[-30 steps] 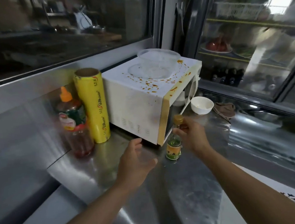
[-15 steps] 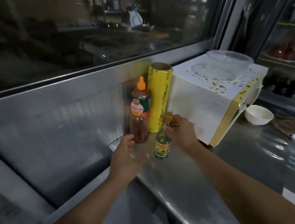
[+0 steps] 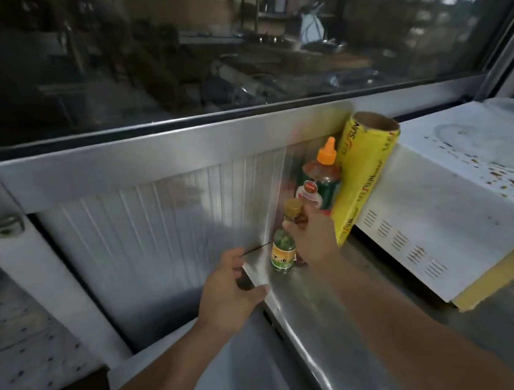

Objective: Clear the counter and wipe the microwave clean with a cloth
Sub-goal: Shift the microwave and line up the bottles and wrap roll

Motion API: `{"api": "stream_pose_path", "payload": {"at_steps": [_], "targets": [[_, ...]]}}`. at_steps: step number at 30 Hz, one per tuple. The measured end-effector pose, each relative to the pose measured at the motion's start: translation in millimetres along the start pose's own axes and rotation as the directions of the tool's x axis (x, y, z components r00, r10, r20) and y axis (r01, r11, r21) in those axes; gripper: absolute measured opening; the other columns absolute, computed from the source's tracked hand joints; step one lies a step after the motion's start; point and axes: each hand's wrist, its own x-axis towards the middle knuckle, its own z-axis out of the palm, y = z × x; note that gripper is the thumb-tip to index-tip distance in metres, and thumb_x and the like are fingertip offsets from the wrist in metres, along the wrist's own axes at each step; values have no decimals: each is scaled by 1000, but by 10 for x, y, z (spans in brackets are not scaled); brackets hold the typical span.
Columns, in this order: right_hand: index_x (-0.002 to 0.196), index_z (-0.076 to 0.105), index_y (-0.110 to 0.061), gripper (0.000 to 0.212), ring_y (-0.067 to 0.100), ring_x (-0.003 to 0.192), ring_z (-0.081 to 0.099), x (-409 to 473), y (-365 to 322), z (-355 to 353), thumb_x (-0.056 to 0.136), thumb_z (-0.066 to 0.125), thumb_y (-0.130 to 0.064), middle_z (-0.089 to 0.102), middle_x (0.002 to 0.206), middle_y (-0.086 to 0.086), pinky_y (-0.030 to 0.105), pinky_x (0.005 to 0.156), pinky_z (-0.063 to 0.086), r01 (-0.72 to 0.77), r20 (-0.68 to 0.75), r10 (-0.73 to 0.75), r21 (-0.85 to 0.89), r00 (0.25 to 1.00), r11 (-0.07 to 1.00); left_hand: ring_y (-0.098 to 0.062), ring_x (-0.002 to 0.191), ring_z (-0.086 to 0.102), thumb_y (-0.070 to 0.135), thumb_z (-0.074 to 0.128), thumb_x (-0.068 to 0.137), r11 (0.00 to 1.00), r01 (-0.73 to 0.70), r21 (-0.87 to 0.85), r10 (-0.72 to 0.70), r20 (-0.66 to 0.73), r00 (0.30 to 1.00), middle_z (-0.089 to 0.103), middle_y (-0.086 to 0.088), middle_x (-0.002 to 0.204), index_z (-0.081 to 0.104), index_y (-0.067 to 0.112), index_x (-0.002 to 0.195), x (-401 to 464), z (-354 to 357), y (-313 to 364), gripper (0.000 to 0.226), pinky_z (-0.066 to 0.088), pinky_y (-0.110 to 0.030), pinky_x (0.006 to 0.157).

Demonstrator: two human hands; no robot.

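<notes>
Two bare forearms reach in from the near side over a steel counter (image 3: 344,329). Left hand (image 3: 228,291) rests at the counter's left end, thumb laid on the top edge, fingers loosely curled over the far corner, holding nothing. Right hand (image 3: 313,236) grips the neck of a small bottle (image 3: 283,251), gold-capped with a yellow-and-green label, whose base stands at the counter's far-left corner; contact cannot be confirmed. Just behind stands a sauce bottle (image 3: 320,184) with an orange nozzle, then an upright yellow film roll (image 3: 362,176) touching the microwave (image 3: 442,205). Microwave occupies the right side, its white top spattered with orange-brown spots. Window glass (image 3: 200,47) runs along the far wall.
</notes>
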Motion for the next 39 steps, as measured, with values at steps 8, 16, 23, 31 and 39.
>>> {"api": "stream_pose_path", "payload": {"at_steps": [8,16,23,31,39], "targets": [[105,57,-10,23,24,98,61,174,28,384,86,65,-22,68,101,6,21,77,33,-79,-72,71,-107,995,991,-8,107,50,18,79,71,999,15,37,-15,9,1000,51,9,116,42,26,131,184,-31,-152,71,37,-9,72],[118,52,-11,29,28,105,60,295,19,444,91,58,-21,66,111,8,23,77,33,-100,-37,98,-77,995,992,-10,108,48,17,78,73,999,27,29,-28,44,999,49,9,116,42,26,131,358,49,-232,69,41,-20,83],[128,44,-13,41,24,113,55,169,98,276,89,50,-3,60,118,6,39,103,40,-98,140,106,-65,985,993,-13,112,50,19,75,75,998,49,38,-54,139,989,47,10,119,33,29,137,534,326,-305,75,45,-16,75],[117,54,-8,38,20,94,61,-178,477,79,80,64,-4,63,96,5,31,89,49,-156,104,153,23,983,988,-19,111,57,18,70,66,997,33,-73,-17,212,977,60,12,116,34,49,128,704,737,-288,79,48,-48,95],[111,55,-6,34,27,93,63,-257,856,-82,78,64,-4,66,94,7,23,77,45,-210,60,209,3,976,978,-17,122,49,11,71,76,1000,11,-8,-9,149,989,51,5,133,2,31,149,760,988,-307,102,41,-36,103]]}}
